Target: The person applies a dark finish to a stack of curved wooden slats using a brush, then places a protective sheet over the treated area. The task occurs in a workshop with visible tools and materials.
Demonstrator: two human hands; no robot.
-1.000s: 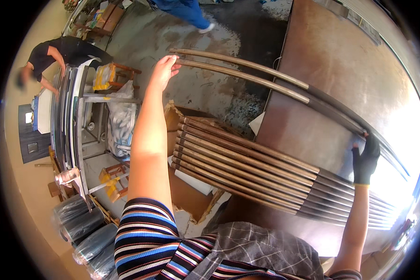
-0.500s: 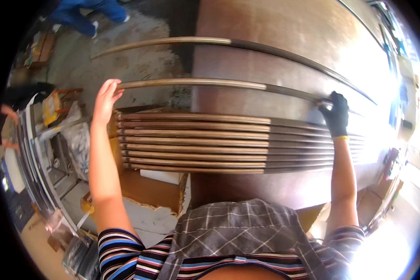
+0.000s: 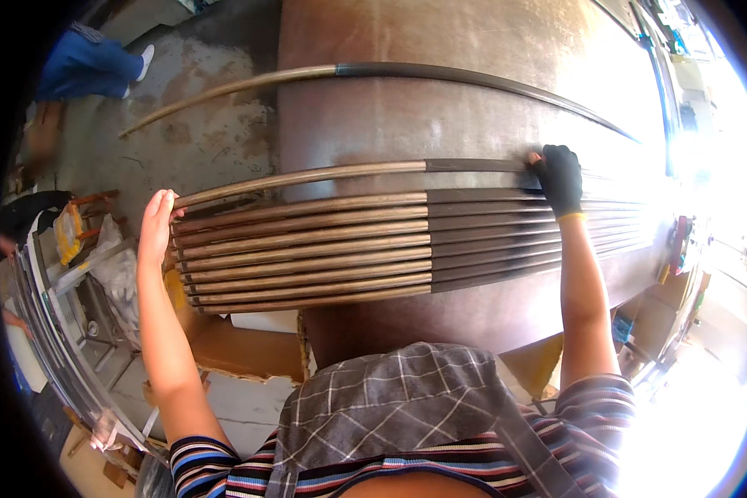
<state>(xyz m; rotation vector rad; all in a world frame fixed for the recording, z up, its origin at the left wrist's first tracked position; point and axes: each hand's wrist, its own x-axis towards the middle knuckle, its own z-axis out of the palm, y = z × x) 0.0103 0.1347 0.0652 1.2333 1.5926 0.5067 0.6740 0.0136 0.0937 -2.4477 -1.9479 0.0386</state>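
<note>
My bare left hand [image 3: 155,228] has its fingers around the left end of a long thin metal tube [image 3: 307,176], brass-coloured on its left part and dark on its right. My right hand [image 3: 561,181], in a dark fingerless-looking glove, is closed on the dark part of that tube. Just nearer to me lies a row of several like tubes [image 3: 307,246], side by side, their colour change lined up. One more such tube [image 3: 249,86] lies alone on the far side. Glare washes out the tubes' right ends.
A broad brown metal-looking table [image 3: 373,319] bears the tubes, whose left ends overhang its edge. Under them stands an open cardboard box [image 3: 249,342]. At left are a metal frame [image 3: 58,324] and a plastic bag [image 3: 116,270]. Another person's legs [image 3: 87,66] show far left.
Both my hands have brought the held tube nearer to the row, most clearly at its left end. My view has shifted to the right, and the other person's legs have moved.
</note>
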